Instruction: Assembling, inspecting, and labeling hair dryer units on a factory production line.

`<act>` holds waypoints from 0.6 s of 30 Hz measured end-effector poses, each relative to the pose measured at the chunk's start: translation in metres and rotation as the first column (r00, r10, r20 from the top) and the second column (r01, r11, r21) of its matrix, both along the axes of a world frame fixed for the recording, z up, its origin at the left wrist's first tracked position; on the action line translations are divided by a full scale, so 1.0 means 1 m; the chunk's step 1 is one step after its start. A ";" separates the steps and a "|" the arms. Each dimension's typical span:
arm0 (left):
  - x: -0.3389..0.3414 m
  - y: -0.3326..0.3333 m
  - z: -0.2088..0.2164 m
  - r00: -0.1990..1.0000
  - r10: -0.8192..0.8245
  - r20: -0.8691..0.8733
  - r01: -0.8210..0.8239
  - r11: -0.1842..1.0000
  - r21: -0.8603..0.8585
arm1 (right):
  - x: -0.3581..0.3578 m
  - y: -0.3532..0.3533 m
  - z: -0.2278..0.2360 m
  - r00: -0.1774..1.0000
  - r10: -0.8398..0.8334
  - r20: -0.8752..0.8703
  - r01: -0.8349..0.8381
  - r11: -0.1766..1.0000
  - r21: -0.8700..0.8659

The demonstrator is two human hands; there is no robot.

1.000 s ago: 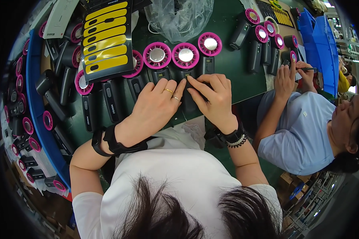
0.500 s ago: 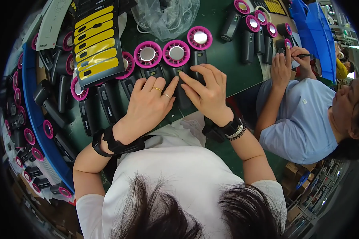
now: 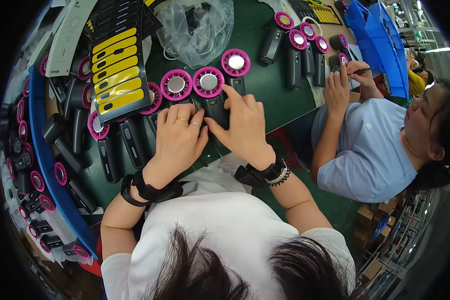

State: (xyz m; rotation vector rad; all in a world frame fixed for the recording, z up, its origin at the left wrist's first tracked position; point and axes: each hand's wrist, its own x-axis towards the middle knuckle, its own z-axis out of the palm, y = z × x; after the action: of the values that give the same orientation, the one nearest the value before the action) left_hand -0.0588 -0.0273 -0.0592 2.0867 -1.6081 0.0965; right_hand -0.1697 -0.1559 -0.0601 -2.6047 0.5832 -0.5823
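A black handheld fan (image 3: 209, 82) with a pink spoked ring and silver centre lies in front of me, a small display panel on its handle. My right hand (image 3: 245, 125) grips this fan, its index fingertip on the ring's right edge and its thumb against the handle. My left hand (image 3: 177, 137), two rings on its fingers, curls over the handle's left side; its thumb is hidden. Close by on the left is another handheld fan (image 3: 176, 84), its handle partly covered by my left hand. A further handheld fan (image 3: 235, 62) lies behind my right hand.
A label sheet (image 3: 118, 75) with yellow strips overlaps several fans. Beyond them are a clear plastic bag (image 3: 197, 35) and, left, a white box (image 3: 70, 37). A blue bin (image 3: 47, 145) edges the left side. At right, a co-worker (image 3: 367, 145) sits by more fans (image 3: 293, 62).
My right index finger has shifted from the fan's display panel to its pink ring, uncovering the panel. My left index finger has drawn back from the panel toward the handle's lower part.
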 end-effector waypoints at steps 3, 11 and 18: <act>0.004 0.003 0.000 0.999 0.021 -0.038 -0.023 0.998 -0.058 | 0.013 0.002 0.004 0.991 -0.037 -0.125 0.028 0.997 -0.072; 0.016 0.009 0.011 0.992 0.066 -0.110 -0.085 0.979 -0.186 | 0.013 -0.012 0.012 0.987 -0.139 -0.080 0.155 0.954 0.255; 0.020 0.010 0.013 0.986 0.051 -0.157 -0.086 0.971 -0.223 | 0.003 -0.027 0.018 0.997 -0.079 0.009 0.051 0.730 0.681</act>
State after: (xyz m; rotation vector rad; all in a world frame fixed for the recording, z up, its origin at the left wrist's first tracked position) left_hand -0.0391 -0.0169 -0.0463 1.9230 -1.3676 0.1386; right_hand -0.1671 -0.1833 -0.0417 -1.8707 0.7158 -0.3398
